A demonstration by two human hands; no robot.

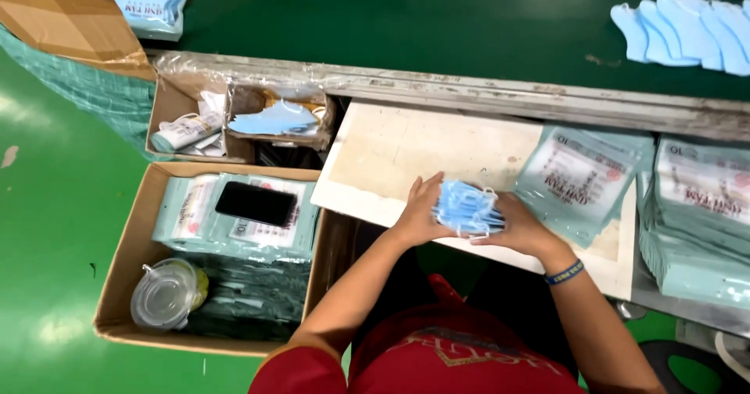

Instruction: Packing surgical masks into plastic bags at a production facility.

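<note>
Off to the left there's a cardboard box [117,284] with a black phone [256,203] and a plastic cup [166,292], teal packets [578,177] stacked just right.

This is a packing station in a small factory or workshop. A green conveyor belt [406,26] runs across the top, with loose blue face masks [687,34] lying on it at the right. Just below the belt sits a worn white work board [391,155], and stacks of sealed mask packets [695,214] pile up at its right end. Left of the board, a cardboard box [125,269] on the green painted floor [47,206] holds more packets.
</note>
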